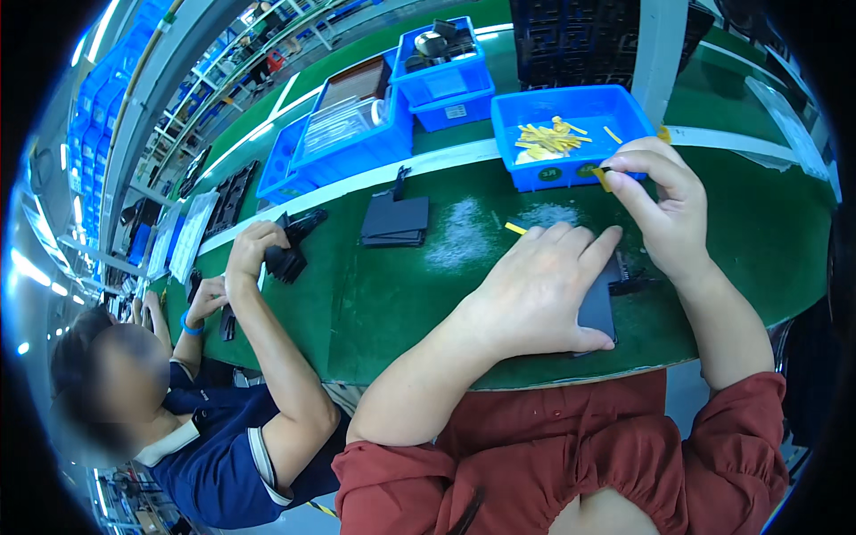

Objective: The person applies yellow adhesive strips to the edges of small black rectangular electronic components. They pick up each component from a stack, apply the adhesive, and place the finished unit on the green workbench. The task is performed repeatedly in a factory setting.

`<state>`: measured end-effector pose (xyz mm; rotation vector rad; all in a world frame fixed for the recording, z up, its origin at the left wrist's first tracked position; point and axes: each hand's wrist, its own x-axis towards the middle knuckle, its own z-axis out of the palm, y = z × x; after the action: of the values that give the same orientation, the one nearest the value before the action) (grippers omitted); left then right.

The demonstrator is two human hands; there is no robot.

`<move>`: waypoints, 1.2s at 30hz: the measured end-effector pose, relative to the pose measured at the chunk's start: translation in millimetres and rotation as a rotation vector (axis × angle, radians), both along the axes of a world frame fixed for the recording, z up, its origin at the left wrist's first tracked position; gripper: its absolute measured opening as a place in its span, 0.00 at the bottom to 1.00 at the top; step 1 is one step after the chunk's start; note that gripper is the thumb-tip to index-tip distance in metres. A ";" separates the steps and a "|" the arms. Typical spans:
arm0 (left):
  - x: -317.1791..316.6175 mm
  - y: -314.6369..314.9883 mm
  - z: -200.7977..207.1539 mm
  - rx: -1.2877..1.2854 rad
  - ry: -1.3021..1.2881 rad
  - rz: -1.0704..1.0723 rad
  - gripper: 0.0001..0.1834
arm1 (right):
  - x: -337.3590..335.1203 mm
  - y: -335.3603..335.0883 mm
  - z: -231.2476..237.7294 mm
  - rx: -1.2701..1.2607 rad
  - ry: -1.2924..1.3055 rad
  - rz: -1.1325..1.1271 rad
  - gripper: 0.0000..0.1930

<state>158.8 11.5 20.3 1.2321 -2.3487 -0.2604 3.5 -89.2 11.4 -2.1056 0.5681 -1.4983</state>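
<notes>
My left hand (544, 290) lies across a dark grey flat panel (599, 308) near the table's front edge, thumb at its near end and fingers curled over the far part, pinning it down. A black fitting (631, 286) sticks out on the panel's right. Beside my left knuckles a short yellow strip (515, 228) shows; whether the hand touches it I cannot tell. Raised to the right, my right hand (664, 201) pinches a small yellow strip (601, 179) with a dark end between thumb and forefinger, by the front right corner of a blue bin (557, 176) holding several yellow strips (548, 138).
A stack of dark grey panels (395, 221) lies left of whitish scraps (462, 236) on the green table (374, 330). Blue bins (352, 147) with sheets and metal parts stand behind. At left, a co-worker's hands (254, 250) handle black parts (285, 259). A grey post (658, 62) rises at the back.
</notes>
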 end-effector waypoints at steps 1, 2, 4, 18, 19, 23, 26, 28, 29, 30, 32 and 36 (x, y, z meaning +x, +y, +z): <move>1.7 -0.9 -0.5 -0.050 0.021 -0.011 0.42 | -0.2 1.0 0.0 -0.002 -0.009 0.002 0.04; 1.3 -2.8 -2.9 -0.013 0.095 -0.007 0.40 | -1.5 1.0 0.2 -0.007 -0.015 0.001 0.05; 2.4 -5.8 -6.1 0.059 0.241 -0.001 0.34 | -3.6 2.6 3.1 -0.017 -0.051 0.019 0.05; -0.4 -22.8 -33.4 0.381 1.167 0.138 0.10 | -3.9 9.2 8.9 0.233 0.145 0.108 0.06; 3.4 -24.1 -36.8 0.361 1.065 0.150 0.11 | -4.3 8.2 8.2 0.265 0.150 0.104 0.06; -1.1 -20.6 -26.0 0.415 1.122 0.142 0.11 | -6.8 7.4 10.5 0.332 0.138 0.084 0.07; 0.2 -19.4 -23.8 0.458 1.100 0.135 0.12 | -7.9 5.7 10.8 0.335 0.156 0.078 0.07; 2.7 -18.1 -22.0 0.475 1.035 0.139 0.14 | -8.9 4.2 11.4 0.339 0.175 0.089 0.07; 2.8 -18.1 -22.2 0.476 1.031 0.141 0.14 | -9.7 3.7 12.5 0.346 0.183 0.100 0.07; 2.8 -18.1 -22.4 0.477 1.027 0.144 0.14 | -10.3 3.2 13.0 0.353 0.192 0.111 0.07; 2.7 -18.1 -22.8 0.477 1.024 0.149 0.14 | -10.5 2.5 12.5 0.358 0.192 0.125 0.07; 2.3 -18.0 -22.2 0.489 1.015 0.174 0.14 | -11.0 0.8 14.0 0.369 0.228 0.141 0.07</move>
<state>161.1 -6.5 -1.9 1.1002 -1.3187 -1.1405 -7.5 -88.3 25.3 -1.9863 0.7018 -0.9950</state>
